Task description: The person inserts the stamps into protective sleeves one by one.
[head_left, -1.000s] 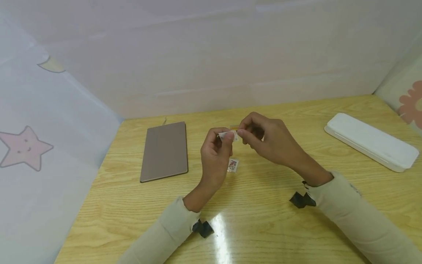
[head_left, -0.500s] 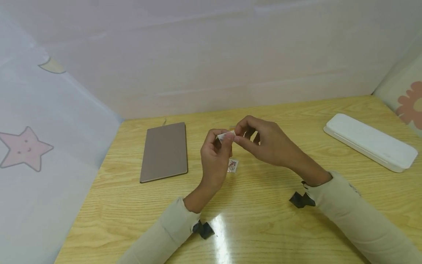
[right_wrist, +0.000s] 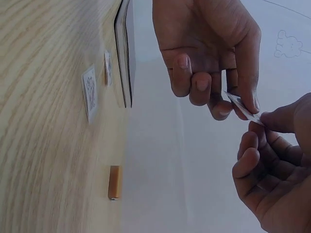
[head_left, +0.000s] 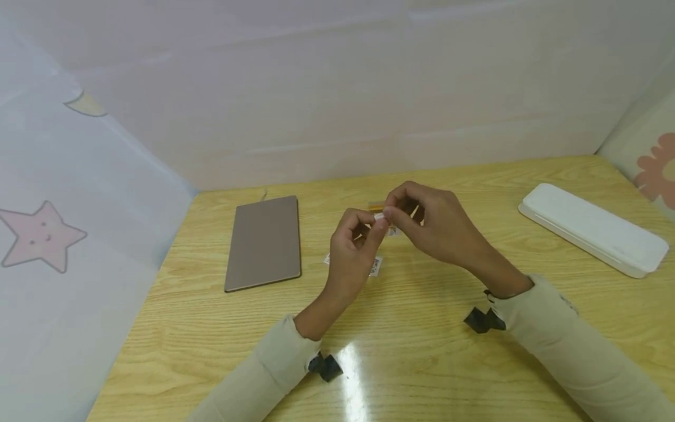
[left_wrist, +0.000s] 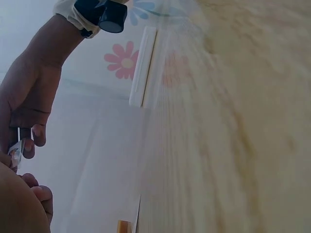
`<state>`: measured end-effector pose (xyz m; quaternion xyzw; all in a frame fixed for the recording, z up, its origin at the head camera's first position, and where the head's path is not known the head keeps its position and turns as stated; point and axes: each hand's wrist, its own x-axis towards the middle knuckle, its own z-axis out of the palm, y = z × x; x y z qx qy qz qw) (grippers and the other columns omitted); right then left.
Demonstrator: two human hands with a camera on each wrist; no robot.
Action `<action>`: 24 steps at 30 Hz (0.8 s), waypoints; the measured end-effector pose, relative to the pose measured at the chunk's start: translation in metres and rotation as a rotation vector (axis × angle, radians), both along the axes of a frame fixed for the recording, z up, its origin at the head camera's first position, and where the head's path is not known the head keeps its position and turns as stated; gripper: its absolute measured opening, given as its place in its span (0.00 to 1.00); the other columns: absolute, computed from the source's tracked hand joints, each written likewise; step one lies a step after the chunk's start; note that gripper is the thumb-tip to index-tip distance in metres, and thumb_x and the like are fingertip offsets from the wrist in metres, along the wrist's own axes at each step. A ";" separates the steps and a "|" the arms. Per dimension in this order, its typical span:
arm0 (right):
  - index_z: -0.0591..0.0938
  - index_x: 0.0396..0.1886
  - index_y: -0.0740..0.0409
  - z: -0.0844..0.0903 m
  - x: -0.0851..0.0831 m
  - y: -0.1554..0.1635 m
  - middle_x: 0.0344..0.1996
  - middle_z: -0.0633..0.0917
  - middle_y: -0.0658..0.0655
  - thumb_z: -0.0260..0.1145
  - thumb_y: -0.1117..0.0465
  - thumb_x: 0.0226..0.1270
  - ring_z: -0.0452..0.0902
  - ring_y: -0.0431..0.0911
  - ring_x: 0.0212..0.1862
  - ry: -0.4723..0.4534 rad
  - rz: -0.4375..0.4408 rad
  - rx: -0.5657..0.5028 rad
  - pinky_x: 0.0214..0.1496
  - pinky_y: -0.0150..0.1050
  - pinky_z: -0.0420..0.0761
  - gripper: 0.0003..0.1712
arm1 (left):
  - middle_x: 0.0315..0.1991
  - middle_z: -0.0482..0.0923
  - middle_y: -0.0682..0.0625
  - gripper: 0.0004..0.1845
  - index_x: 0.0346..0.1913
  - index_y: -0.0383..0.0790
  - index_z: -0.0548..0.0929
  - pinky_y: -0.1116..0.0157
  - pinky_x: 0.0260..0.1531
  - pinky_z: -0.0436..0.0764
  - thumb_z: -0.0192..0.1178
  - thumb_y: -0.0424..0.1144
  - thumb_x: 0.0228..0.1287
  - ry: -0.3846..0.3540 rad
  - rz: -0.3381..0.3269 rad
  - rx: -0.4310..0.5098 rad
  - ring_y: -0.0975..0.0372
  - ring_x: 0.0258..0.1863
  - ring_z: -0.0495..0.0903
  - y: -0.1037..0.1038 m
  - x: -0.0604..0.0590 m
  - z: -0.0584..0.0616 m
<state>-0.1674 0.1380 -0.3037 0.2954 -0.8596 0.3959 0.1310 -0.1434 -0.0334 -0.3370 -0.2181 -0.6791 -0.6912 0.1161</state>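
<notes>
My left hand (head_left: 352,249) and right hand (head_left: 429,225) meet above the middle of the table. Between them is a small thin white printed square (right_wrist: 243,108), its edge pinched by the left thumb and finger. The right thumb and forefinger pinch its other end in the right wrist view. The head view shows only a white sliver of it, fingers covering the rest. Below the left hand, a printed square (head_left: 376,266) lies on the table, and another small printed piece (right_wrist: 108,68) lies near the notebook. An orange-brown block (right_wrist: 114,182) sits beyond the hands.
A closed grey-brown notebook (head_left: 262,243) lies left of the hands. At the right of the wooden table (head_left: 422,351) is a long white case (head_left: 594,228). A pale wall (head_left: 337,105) stands behind the table's back edge.
The right hand moved in to the white square, then slightly back right. The left hand shifted right, and the square turned from face-up to nearly hidden. Another piece now shows left of the left hand.
</notes>
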 end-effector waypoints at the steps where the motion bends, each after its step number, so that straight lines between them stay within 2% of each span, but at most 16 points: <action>1: 0.77 0.37 0.41 0.000 -0.001 0.001 0.29 0.80 0.41 0.57 0.47 0.67 0.74 0.34 0.28 0.003 -0.002 0.003 0.26 0.34 0.74 0.06 | 0.35 0.68 0.43 0.07 0.38 0.30 0.74 0.69 0.23 0.67 0.55 0.33 0.66 -0.003 0.006 -0.023 0.56 0.27 0.67 0.000 0.000 0.000; 3: 0.77 0.37 0.42 -0.003 -0.004 0.004 0.29 0.80 0.40 0.57 0.47 0.68 0.74 0.34 0.29 0.005 -0.010 0.017 0.26 0.34 0.74 0.07 | 0.36 0.69 0.43 0.08 0.40 0.31 0.74 0.69 0.21 0.68 0.54 0.35 0.68 -0.026 0.017 -0.065 0.55 0.26 0.67 -0.001 0.000 0.001; 6: 0.77 0.37 0.43 -0.009 -0.012 0.010 0.28 0.80 0.42 0.58 0.46 0.67 0.75 0.35 0.29 -0.033 -0.027 0.047 0.27 0.36 0.74 0.08 | 0.32 0.69 0.44 0.11 0.45 0.31 0.74 0.69 0.19 0.68 0.51 0.38 0.70 -0.075 0.040 -0.087 0.57 0.23 0.66 -0.005 -0.002 -0.001; 11: 0.78 0.38 0.47 -0.032 -0.030 0.023 0.29 0.81 0.46 0.58 0.46 0.67 0.75 0.41 0.30 -0.214 -0.061 0.137 0.30 0.40 0.74 0.11 | 0.20 0.63 0.48 0.12 0.46 0.30 0.73 0.69 0.18 0.64 0.48 0.38 0.72 -0.135 0.063 -0.009 0.62 0.18 0.61 -0.009 -0.006 -0.002; 13: 0.78 0.38 0.48 -0.045 -0.037 0.026 0.30 0.80 0.47 0.57 0.48 0.68 0.75 0.42 0.29 -0.280 -0.059 0.205 0.30 0.40 0.74 0.10 | 0.20 0.62 0.50 0.12 0.45 0.30 0.73 0.69 0.18 0.63 0.49 0.38 0.71 -0.142 0.062 0.014 0.62 0.17 0.60 -0.009 -0.007 -0.003; 16: 0.77 0.36 0.48 -0.062 -0.044 0.029 0.29 0.80 0.47 0.57 0.51 0.68 0.73 0.42 0.28 -0.333 -0.043 0.321 0.29 0.38 0.74 0.07 | 0.21 0.63 0.49 0.12 0.45 0.28 0.73 0.69 0.19 0.63 0.49 0.37 0.71 -0.139 0.052 0.019 0.62 0.18 0.60 -0.009 -0.007 -0.003; 20: 0.77 0.31 0.49 -0.074 -0.044 0.029 0.29 0.76 0.48 0.58 0.55 0.68 0.70 0.43 0.29 -0.346 -0.015 0.461 0.29 0.37 0.72 0.06 | 0.22 0.64 0.47 0.12 0.45 0.27 0.74 0.69 0.19 0.64 0.50 0.36 0.71 -0.131 0.037 0.001 0.61 0.19 0.61 -0.008 -0.008 -0.004; 24: 0.75 0.29 0.49 -0.074 -0.041 0.028 0.31 0.73 0.49 0.60 0.54 0.66 0.67 0.44 0.31 -0.319 -0.007 0.544 0.30 0.37 0.71 0.07 | 0.23 0.65 0.45 0.12 0.44 0.29 0.75 0.69 0.18 0.64 0.50 0.37 0.71 -0.134 0.035 -0.029 0.61 0.18 0.61 -0.008 -0.007 -0.004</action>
